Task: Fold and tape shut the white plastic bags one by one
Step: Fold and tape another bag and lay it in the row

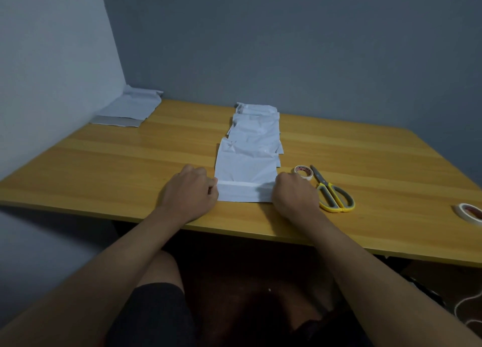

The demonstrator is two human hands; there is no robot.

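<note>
— Grey walls, a wooden table (104,169); how far along?
— Early, I judge: a line of white bags (254,132) waits behind the nearest bag (245,182), folded along its near edge, left hand (189,190) and right hand (293,192) pinching its ends
— Any writing?
— Red print on the tape roll (303,172), unreadable
</note>
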